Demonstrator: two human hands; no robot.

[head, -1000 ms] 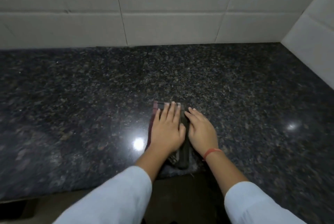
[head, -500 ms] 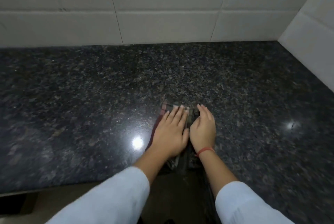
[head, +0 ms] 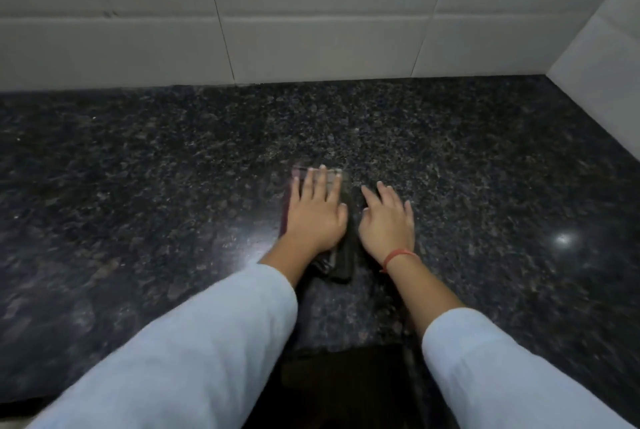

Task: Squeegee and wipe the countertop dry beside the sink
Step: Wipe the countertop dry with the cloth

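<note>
A dark folded cloth (head: 345, 257) with a maroon left edge lies on the black speckled granite countertop (head: 138, 186), near its front edge. My left hand (head: 317, 217) presses flat on the cloth with its fingers stretched toward the wall. My right hand (head: 386, 226) lies flat just right of it, fingers spread, thumb at the cloth's right edge. Whether cloth lies under the right palm is hidden. No squeegee or sink shows in this view.
White tiled wall (head: 311, 30) runs along the back of the counter, and a second tiled wall (head: 606, 64) closes the right side, forming a corner. The counter's front edge drops to a dark gap (head: 346, 387) between my sleeves. A lamp glare (head: 562, 239) shines at right.
Both hands and the cloth have slid away from the front edge toward the back wall. My right hand has drawn slightly apart from the left.
</note>
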